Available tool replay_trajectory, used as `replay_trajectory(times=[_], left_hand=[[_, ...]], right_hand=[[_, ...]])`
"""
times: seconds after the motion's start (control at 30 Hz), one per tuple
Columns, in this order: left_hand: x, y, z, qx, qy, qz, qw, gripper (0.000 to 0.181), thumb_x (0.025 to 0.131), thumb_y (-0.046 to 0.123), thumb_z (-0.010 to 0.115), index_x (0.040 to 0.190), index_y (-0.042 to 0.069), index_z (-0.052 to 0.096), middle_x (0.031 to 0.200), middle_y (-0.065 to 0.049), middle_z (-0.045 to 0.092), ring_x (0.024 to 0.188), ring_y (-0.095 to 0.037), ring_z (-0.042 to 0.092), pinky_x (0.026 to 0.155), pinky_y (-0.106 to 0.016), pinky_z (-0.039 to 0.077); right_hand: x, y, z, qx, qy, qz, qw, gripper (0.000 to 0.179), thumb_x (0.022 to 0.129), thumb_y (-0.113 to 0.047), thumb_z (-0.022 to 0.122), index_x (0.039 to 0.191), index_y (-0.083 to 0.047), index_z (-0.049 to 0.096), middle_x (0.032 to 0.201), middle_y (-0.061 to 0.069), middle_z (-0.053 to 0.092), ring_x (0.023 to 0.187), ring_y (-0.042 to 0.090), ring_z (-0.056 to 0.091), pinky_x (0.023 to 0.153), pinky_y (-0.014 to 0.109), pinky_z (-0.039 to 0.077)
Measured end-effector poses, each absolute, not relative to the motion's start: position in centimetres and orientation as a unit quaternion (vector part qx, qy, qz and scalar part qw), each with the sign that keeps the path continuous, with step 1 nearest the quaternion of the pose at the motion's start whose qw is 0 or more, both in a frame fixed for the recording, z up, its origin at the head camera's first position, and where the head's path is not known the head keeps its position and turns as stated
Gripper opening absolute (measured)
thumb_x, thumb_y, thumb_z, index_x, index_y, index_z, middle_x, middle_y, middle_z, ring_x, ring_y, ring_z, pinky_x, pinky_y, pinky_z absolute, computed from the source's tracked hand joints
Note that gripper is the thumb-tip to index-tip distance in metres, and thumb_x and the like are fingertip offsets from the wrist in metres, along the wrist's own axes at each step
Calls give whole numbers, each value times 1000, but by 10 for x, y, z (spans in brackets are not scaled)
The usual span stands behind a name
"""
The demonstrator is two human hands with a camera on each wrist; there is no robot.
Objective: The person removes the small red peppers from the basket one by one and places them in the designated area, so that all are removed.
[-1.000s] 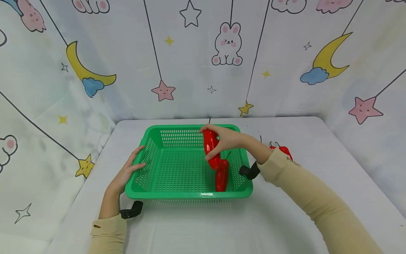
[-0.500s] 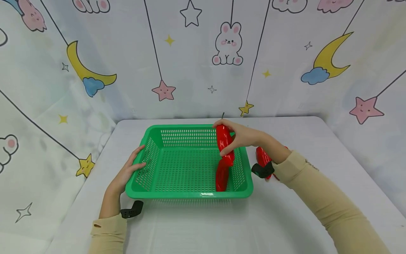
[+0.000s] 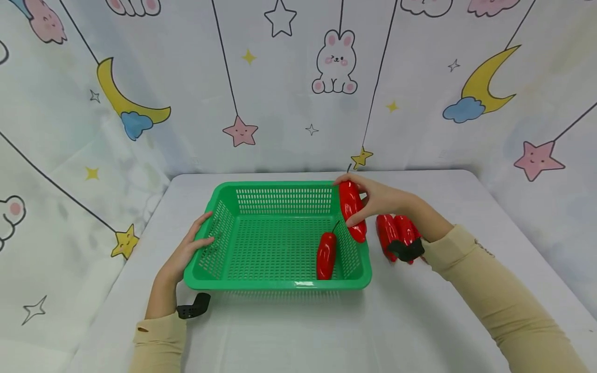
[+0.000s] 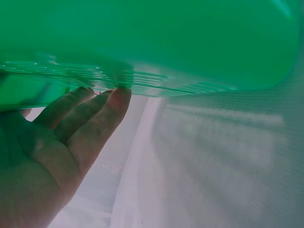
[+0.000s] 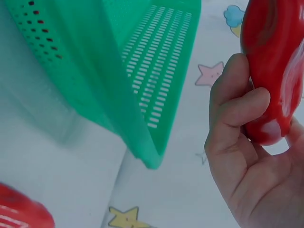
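My right hand [image 3: 375, 199] grips a glossy red chili pepper [image 3: 352, 207] with a dark stem, held over the right side wall of the green basket [image 3: 280, 284]. In the right wrist view, the fingers curl against the lower part of the chili pepper [image 5: 275, 61]. Another red chili pepper [image 3: 326, 256] lies inside the basket near its right front corner. My left hand [image 3: 179, 259] holds the basket's left rim, with two digits lying over it. In the left wrist view, more fingers [image 4: 97, 128] of that hand reach up against the slotted wall from below.
Several more red chili peppers [image 3: 387, 235] lie side by side on the white table [image 3: 289, 331], right of the basket and partly behind the right wrist's black strap [image 3: 406, 250]. A cloth [image 3: 280, 93] printed with moons and stars hangs behind the table.
My right hand has carried the chili pepper rightward, from over the basket's inside to its right wall. The peppers on the table have come into fuller view. The left hand stays put.
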State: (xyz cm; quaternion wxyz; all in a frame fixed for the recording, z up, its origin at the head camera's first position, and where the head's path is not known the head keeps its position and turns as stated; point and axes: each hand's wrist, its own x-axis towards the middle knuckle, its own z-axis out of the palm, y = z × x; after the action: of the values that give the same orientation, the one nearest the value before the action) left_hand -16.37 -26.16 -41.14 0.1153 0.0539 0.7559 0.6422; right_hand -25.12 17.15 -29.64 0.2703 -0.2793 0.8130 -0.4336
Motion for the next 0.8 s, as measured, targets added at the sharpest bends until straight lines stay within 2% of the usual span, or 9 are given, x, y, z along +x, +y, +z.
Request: replay_trajectory(times=[0.2, 0.5, 0.8], left_hand=[[-164, -262, -412, 53, 754, 644, 115, 64, 96, 20, 43, 148, 28, 7, 150, -11, -1, 121, -39, 27, 78, -36, 44], [-164, -262, -412, 50, 761, 638, 110, 64, 96, 21, 44, 148, 28, 8, 150, -11, -1, 118, -38, 28, 78, -36, 43], [-163, -262, -412, 49, 762, 636, 107, 64, 96, 21, 44, 148, 29, 8, 150, -9, -2, 120, -37, 27, 79, -37, 42]], right_hand=[[-249, 191, -291, -272, 823, -432, 249, 80, 72, -13, 78, 135, -13, 29, 124, 20, 40, 101, 35, 53, 72, 40, 51], [-250, 222, -289, -234, 852, -405, 233, 84, 69, -17, 80, 136, -19, 28, 130, 18, 34, 109, 40, 45, 74, 42, 50], [-250, 250, -285, -213, 855, -411, 233, 84, 71, -14, 77, 138, -18, 25, 125, 19, 37, 105, 39, 50, 73, 42, 51]])
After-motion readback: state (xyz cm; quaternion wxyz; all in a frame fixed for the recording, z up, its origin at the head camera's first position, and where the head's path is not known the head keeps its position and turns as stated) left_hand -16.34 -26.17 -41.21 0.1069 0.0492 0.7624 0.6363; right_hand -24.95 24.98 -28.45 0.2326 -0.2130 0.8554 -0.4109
